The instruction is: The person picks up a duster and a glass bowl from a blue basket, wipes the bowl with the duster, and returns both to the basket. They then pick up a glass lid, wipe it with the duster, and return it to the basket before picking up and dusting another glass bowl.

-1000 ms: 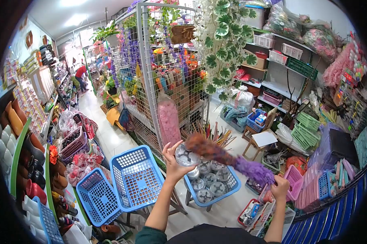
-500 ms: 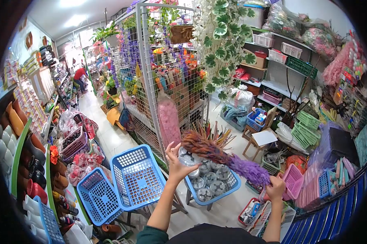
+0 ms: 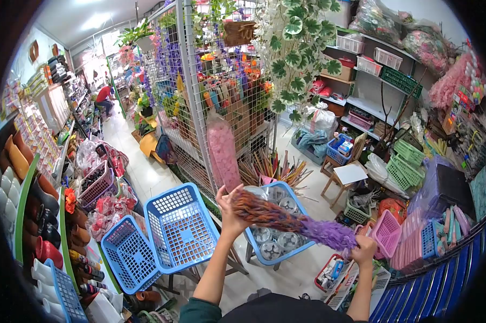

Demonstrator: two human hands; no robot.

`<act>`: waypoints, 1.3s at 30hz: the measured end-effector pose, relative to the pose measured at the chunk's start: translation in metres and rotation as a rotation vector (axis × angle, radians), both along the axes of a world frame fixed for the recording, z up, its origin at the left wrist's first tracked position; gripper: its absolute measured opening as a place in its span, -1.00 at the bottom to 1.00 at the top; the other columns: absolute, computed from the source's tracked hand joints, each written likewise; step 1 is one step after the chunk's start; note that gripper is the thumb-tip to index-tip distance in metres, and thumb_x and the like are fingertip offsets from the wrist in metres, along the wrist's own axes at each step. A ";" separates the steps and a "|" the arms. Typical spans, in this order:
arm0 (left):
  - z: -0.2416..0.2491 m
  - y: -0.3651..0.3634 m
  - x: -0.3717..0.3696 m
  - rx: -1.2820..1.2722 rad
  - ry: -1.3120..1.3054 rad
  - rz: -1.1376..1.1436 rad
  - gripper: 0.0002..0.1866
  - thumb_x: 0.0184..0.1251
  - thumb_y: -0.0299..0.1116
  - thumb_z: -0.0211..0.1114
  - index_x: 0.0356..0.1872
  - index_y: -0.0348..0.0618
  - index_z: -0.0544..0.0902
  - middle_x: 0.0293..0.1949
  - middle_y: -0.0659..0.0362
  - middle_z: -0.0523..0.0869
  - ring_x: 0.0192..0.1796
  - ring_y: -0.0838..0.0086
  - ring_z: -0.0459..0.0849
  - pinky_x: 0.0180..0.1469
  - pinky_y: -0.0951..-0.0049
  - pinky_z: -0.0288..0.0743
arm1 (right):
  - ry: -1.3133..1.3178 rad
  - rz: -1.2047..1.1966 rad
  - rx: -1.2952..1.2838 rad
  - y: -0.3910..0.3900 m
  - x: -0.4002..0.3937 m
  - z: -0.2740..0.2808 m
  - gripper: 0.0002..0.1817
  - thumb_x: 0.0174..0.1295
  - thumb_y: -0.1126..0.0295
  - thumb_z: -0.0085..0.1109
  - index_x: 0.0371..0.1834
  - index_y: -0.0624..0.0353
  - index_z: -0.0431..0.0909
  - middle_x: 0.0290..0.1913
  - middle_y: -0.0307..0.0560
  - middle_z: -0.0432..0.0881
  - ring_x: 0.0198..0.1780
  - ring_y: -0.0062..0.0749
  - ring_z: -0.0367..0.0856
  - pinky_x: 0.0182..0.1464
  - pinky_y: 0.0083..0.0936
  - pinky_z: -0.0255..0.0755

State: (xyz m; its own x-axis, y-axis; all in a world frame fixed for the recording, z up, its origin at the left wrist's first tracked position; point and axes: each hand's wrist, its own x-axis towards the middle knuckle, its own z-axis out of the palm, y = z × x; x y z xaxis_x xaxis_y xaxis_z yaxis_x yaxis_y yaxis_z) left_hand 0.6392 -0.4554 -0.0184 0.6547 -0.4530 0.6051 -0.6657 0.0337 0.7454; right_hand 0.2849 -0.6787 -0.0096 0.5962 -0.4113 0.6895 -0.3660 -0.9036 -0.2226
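Observation:
A long bundle of fluffy dried-looking stems (image 3: 278,215), orange-brown on the left and purple on the right, stretches between my hands. My right hand (image 3: 364,250) is closed around its purple end. At the brown end is my left hand (image 3: 230,216), its fingers raised and apart; the bundle hides its thumb and part of the palm. The fingers look close against the brown tip, without a visible closed grip. Behind the bundle, a blue basket (image 3: 306,246) on a stand holds several clear round plastic containers (image 3: 270,250).
Two blue baskets (image 3: 180,262) (image 3: 125,286) stand to the left. A wire-grid rack (image 3: 193,102) rises ahead, with a bag of pink petals (image 3: 222,151) on it. A pink basket (image 3: 387,234) is at right. A person in red (image 3: 105,96) is far down the aisle.
The bundle has shifted slightly left and down, its brown end now against my left hand. That hand's thumb, earlier stretched out over the clear containers, is hidden. My right hand keeps its grip.

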 end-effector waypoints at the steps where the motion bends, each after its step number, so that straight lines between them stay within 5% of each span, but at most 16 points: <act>1: 0.014 0.004 -0.006 0.031 0.045 0.083 0.14 -0.44 -0.14 0.67 0.31 -0.12 0.20 0.27 0.12 0.41 0.34 0.21 0.26 0.43 0.13 -0.09 | -0.037 -0.019 0.006 -0.003 -0.004 -0.003 -0.72 -0.13 0.29 0.26 -0.70 0.19 0.37 -0.67 0.04 0.41 -0.61 0.01 0.45 -0.53 -0.22 0.28; 2: 0.019 0.005 -0.009 -0.010 0.030 0.099 0.24 -0.44 -0.17 0.67 0.34 -0.14 0.00 0.22 0.11 0.47 0.24 0.24 0.34 0.36 0.12 0.02 | -0.013 -0.061 0.012 -0.005 -0.009 -0.008 -0.73 -0.12 0.29 0.25 -0.69 0.19 0.38 -0.66 0.05 0.41 -0.60 0.02 0.45 -0.52 -0.21 0.28; 5: 0.011 0.003 -0.010 0.099 0.020 0.086 0.29 -0.44 -0.16 0.67 0.35 -0.14 -0.09 0.16 0.08 0.51 0.16 0.23 0.36 0.31 0.12 0.07 | 0.047 -0.134 0.066 0.004 -0.007 -0.021 -0.75 -0.13 0.30 0.24 -0.67 0.19 0.39 -0.65 0.04 0.42 -0.58 0.01 0.47 -0.51 -0.21 0.30; 9: -0.051 -0.007 0.004 0.011 0.118 -0.089 0.28 -0.43 -0.17 0.66 0.35 -0.13 -0.07 0.14 0.12 0.52 0.24 0.23 0.33 0.35 0.11 0.01 | 0.095 -0.035 0.159 0.017 -0.002 -0.042 -0.85 -0.21 0.34 0.24 -0.58 0.15 0.53 -0.58 0.06 0.53 -0.50 -0.02 0.56 -0.44 -0.23 0.37; 13: -0.043 -0.007 -0.014 0.020 0.177 0.059 0.23 -0.39 -0.20 0.68 0.31 -0.18 -0.05 0.15 0.02 0.49 0.23 0.20 0.44 0.35 0.15 0.20 | 0.172 -0.150 0.409 0.012 -0.009 -0.089 -0.72 -0.17 0.32 0.27 -0.35 0.19 0.60 -0.54 0.08 0.58 -0.46 0.01 0.59 -0.39 -0.20 0.41; 15: -0.056 -0.008 -0.020 0.017 0.224 0.033 0.23 -0.41 -0.22 0.69 0.29 -0.20 -0.04 0.16 -0.01 0.48 0.22 0.17 0.46 0.33 0.18 0.26 | 0.219 -0.178 0.392 0.014 0.000 -0.104 -0.67 -0.07 0.25 0.29 -0.27 0.21 0.60 -0.52 0.11 0.59 -0.44 0.05 0.59 -0.37 -0.16 0.41; 18: -0.074 -0.010 -0.031 0.117 0.233 0.013 0.28 -0.44 -0.26 0.69 0.32 -0.20 -0.09 0.16 -0.02 0.47 0.24 0.20 0.45 0.36 0.24 0.24 | 0.226 -0.208 0.753 0.025 0.029 -0.108 -0.66 0.17 0.19 0.25 -0.24 0.31 0.55 -0.49 0.19 0.56 -0.46 0.13 0.49 -0.35 -0.18 0.31; 22: -0.074 -0.015 -0.050 0.159 0.231 -0.032 0.26 -0.41 -0.25 0.67 0.32 -0.21 -0.08 0.18 0.01 0.46 0.25 0.22 0.44 0.36 0.24 0.24 | -0.021 0.026 1.087 0.021 0.081 -0.196 -0.77 0.27 0.28 0.16 -0.21 0.25 0.57 -0.48 -0.03 0.64 -0.54 -0.25 0.55 -0.44 -0.34 0.40; 24: -0.072 -0.020 -0.057 0.109 0.246 -0.063 0.24 -0.40 -0.25 0.67 0.32 -0.22 -0.06 0.18 0.03 0.44 0.25 0.22 0.44 0.35 0.26 0.25 | -0.023 0.057 1.533 0.030 0.116 -0.194 -0.90 0.36 0.32 0.06 -0.19 0.06 0.47 -0.56 -0.40 0.37 -0.62 -0.71 0.30 -0.63 -0.68 0.15; 27: -0.064 -0.022 -0.064 0.112 0.268 -0.072 0.24 -0.40 -0.25 0.67 0.31 -0.23 -0.07 0.19 0.04 0.44 0.24 0.23 0.44 0.35 0.26 0.25 | -0.102 0.085 1.735 0.050 0.161 -0.193 -0.92 0.36 0.35 0.04 -0.18 0.06 0.40 -0.57 -0.38 0.35 -0.63 -0.68 0.27 -0.64 -0.66 0.19; 30: -0.055 -0.020 -0.067 0.153 0.249 -0.058 0.24 -0.40 -0.25 0.67 0.31 -0.22 -0.08 0.20 0.03 0.43 0.25 0.23 0.44 0.36 0.26 0.23 | -0.160 0.083 1.776 0.044 0.197 -0.263 -0.84 0.31 0.42 0.02 -0.11 0.23 0.37 -0.44 -0.15 0.53 -0.57 -0.52 0.48 -0.60 -0.54 0.30; 32: -0.060 -0.020 -0.066 0.113 0.266 -0.072 0.25 -0.40 -0.25 0.67 0.31 -0.21 -0.08 0.20 0.02 0.43 0.25 0.23 0.44 0.36 0.26 0.23 | 0.046 -0.054 1.298 0.040 0.211 -0.332 -0.84 0.26 0.48 0.01 -0.12 0.24 0.37 -0.38 -0.04 0.57 -0.54 -0.40 0.56 -0.57 -0.47 0.40; 35: -0.062 -0.017 -0.066 0.081 0.275 -0.065 0.25 -0.40 -0.26 0.67 0.31 -0.20 -0.09 0.20 0.00 0.45 0.26 0.23 0.44 0.36 0.25 0.24 | 0.078 -0.025 1.505 0.053 0.208 -0.292 -0.78 0.19 0.48 0.04 -0.10 0.27 0.36 -0.32 0.11 0.59 -0.37 -0.11 0.64 -0.34 -0.27 0.52; 39: -0.064 -0.014 -0.067 0.084 0.320 -0.044 0.24 -0.38 -0.26 0.68 0.29 -0.22 -0.09 0.19 -0.01 0.47 0.25 0.21 0.45 0.35 0.24 0.25 | -0.004 0.014 1.641 0.061 0.204 -0.275 -0.65 0.16 0.54 0.05 0.05 0.22 0.38 -0.27 0.05 0.62 -0.35 -0.34 0.63 -0.35 -0.46 0.51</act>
